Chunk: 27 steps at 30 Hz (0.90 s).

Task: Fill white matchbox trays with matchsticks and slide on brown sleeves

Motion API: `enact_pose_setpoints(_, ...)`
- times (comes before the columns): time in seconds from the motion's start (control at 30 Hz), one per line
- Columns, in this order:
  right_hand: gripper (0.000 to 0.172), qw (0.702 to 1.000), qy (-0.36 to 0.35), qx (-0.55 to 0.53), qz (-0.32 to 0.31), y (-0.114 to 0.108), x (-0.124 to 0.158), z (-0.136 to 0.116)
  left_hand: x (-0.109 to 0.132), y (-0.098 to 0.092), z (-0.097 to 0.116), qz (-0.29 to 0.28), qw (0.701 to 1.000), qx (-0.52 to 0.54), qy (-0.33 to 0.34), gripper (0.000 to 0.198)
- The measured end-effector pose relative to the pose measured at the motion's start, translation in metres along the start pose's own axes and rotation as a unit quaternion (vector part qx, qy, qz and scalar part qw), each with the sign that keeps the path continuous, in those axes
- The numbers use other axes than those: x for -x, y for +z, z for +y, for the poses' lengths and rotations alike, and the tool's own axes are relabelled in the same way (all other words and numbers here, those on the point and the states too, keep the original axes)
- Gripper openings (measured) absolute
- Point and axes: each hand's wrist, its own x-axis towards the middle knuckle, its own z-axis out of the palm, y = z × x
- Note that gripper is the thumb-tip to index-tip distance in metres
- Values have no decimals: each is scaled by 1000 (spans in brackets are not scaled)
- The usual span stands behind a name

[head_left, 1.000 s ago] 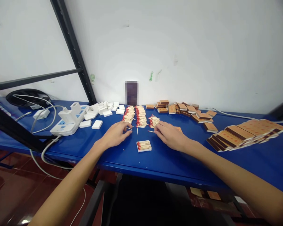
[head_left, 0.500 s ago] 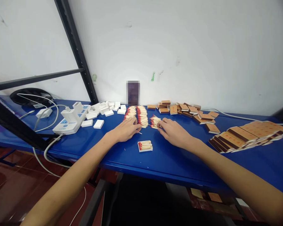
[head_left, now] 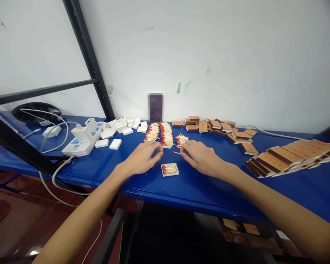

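Observation:
Between the fingertips of my right hand (head_left: 199, 156) is a single match (head_left: 176, 152), its red head pointing left. My left hand (head_left: 143, 157) hovers over the blue table with thumb and forefinger apart, and I see nothing between them. In front of both hands lies a white matchbox tray (head_left: 169, 174), partly filled with red-headed matches. Just beyond my left hand, two long rows of matches (head_left: 166, 135) run toward the wall. A smaller pile of matches (head_left: 181, 139) lies behind my right fingertips, which partly hide it.
White matchbox trays (head_left: 121, 126) are heaped at the back left, beside a power strip (head_left: 81, 146) with cables. Brown matchbox sleeves (head_left: 221, 126) lie at the back right, with stacked flat sleeves (head_left: 280, 159) farther right. A black shelf post (head_left: 90, 62) stands left.
My left hand has drawn back from the match rows, and its thumb and forefinger have parted. My right hand has shifted slightly left and nearer, with a match now showing at its fingertips.

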Motion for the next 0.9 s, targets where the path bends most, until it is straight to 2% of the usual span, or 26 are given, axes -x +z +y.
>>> enact_pose_setpoints(0.1, 23, 993, -66, -102, -11, -10, 8, -19, 1, -4, -26, 26, 997, -23, -67, 17)
enact_pose_setpoints(0.17, 22, 989, -87, -118, -23, -12, 11, -27, 2, -6, -38, 21, 994, -35, -103, 15)
enact_pose_setpoints(0.27, 23, 989, -86, -116, -24, -12, 11, -32, 4, -6, -45, 2, 991, -35, -126, 18)
enact_pose_setpoints(0.43, 19, 986, -71, -149, -20, -10, 8, -21, 0, 0, -48, -15, 993, -84, -79, 22)
enact_pose_setpoints(0.6, 20, 997, 21, -71, 16, -2, 3, 8, -9, 3, -58, -44, 991, -115, -51, 20)
enact_pose_setpoints(0.67, 22, 998, 48, -20, 21, 2, 1, 19, -10, 2, -54, -55, 992, -108, -40, 20)
enact_pose_setpoints(0.73, 22, 998, 58, 26, 4, 5, 0, 28, -9, 1, -40, -59, 995, -82, -21, 22)
enact_pose_setpoints(0.9, 23, 994, 54, 97, -17, 16, -4, 33, 6, 2, 20, -51, 999, -2, 11, 22)
